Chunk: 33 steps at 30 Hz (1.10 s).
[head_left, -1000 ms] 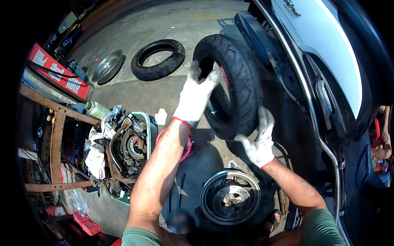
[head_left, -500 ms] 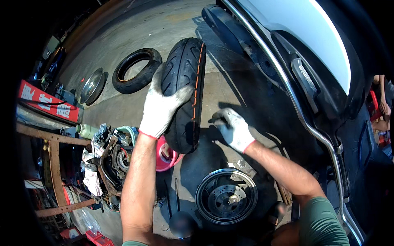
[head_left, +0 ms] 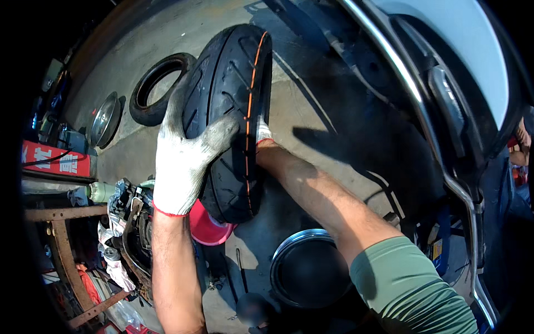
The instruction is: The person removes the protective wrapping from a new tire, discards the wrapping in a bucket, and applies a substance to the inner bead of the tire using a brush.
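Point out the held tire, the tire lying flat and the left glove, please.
Held tire point(head_left: 236, 94), head view: tread.
Tire lying flat point(head_left: 147, 115), head view: near side.
Left glove point(head_left: 182, 158), head view: hand's back.

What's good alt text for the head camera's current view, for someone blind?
A white-gloved left hand holds an upright black tyre with an orange stripe; the right hand is mostly hidden behind it. Nearby are a pink basin, a shadowed wheel and another tyre lying flat.

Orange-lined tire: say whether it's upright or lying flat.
Upright: the tire shows its tread, not its open center, with the left hand holding it.
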Motion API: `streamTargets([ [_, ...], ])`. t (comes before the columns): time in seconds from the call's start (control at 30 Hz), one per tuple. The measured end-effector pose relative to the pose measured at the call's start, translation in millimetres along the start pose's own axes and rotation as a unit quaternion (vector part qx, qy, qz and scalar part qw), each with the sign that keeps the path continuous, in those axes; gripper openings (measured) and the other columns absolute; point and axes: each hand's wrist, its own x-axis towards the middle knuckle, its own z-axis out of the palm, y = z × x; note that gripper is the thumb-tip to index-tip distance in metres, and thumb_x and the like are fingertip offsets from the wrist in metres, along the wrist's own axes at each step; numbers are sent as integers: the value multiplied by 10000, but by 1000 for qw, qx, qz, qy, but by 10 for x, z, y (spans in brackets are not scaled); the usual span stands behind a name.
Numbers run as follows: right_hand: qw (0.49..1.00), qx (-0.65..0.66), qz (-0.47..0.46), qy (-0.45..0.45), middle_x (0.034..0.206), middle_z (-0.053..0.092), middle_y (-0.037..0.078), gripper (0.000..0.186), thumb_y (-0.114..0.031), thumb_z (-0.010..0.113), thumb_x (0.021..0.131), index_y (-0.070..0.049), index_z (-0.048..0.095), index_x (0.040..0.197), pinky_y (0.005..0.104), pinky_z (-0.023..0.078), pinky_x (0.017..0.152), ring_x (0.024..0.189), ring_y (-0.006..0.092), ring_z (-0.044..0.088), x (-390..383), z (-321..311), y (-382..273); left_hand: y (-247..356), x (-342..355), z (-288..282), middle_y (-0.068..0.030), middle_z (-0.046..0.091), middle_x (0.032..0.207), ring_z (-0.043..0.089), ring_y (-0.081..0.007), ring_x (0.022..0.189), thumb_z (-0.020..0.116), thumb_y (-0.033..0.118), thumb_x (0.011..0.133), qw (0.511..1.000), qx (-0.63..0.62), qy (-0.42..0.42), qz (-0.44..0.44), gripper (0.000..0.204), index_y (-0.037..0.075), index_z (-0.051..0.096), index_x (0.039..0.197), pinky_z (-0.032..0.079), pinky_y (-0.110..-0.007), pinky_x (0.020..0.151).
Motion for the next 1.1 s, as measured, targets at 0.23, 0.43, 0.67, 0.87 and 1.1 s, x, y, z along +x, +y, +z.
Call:
streamTargets([
  [0.23,996,-13,6,-85,1220,672,108,350,-299,571,912,-99,703,1166,442,343,1077,1166,278,602,22,-120,-71,-101,25,-196,-174,596,1274,608,-229,1125,774,211,788,999,32,-17,7,642,-35,536,1331,480,-352,990],
  [0.43,955,272,-45,108,1082,698,160,303,-234,605,883,-54,703,1106,406,492,904,990,322,662,-639,-416,219,-77,2,-225,-179,616,1244,614,-210,1092,802,178,738,999,15,20,-32,794,-62,437,1401,491,-332,968],
  [0.67,855,331,383,112,1198,627,240,498,-261,608,883,34,565,1282,412,488,960,1117,353,620,-1756,-88,1817,-8,101,-162,-171,619,1239,625,-212,1074,796,182,754,999,-38,5,-39,784,-63,430,1403,506,-338,956],
  [0.87,873,213,305,314,981,654,216,256,-197,615,804,-27,660,990,469,531,803,947,375,645,-1521,-450,1255,-53,7,-298,-164,611,1245,616,-203,1084,807,198,752,993,-85,32,-74,793,-42,433,1408,508,-331,951],
  [1.1,966,-19,24,257,1152,666,170,388,-293,570,856,-42,708,1117,500,276,1137,1165,315,571,-379,-174,566,-109,77,-138,-157,615,1238,608,-200,1099,790,138,774,1000,-22,10,-17,743,-48,438,1402,503,-326,955],
])
